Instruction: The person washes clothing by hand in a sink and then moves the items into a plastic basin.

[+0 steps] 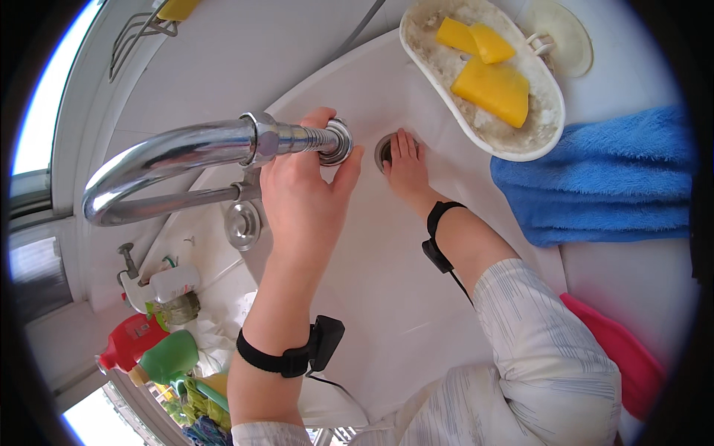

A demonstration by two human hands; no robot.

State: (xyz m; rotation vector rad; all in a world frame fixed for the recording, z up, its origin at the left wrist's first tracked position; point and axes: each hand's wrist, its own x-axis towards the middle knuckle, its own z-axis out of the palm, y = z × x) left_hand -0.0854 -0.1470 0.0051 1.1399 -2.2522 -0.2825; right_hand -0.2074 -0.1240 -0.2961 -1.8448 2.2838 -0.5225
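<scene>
A chrome gooseneck faucet (184, 142) reaches in from the left over a white sink basin (357, 290). At its spout end (334, 142), my left hand (309, 178) wraps around with the thumb and a finger on either side of the round outlet. Down in the basin, my right hand (405, 164) lies over the drain opening (385, 151), palm down; part of the drain ring shows beside it. What is under the right palm is hidden. Black straps with small boxes sit on both forearms.
At upper right, a white soap dish (549, 125) holds yellow pieces (493, 92); a blue towel (602, 173) hangs beside it. Something pink (613, 351) is at lower right. A red bottle (131, 340), a green bottle (170, 357) and a white bottle (175, 283) stand at lower left.
</scene>
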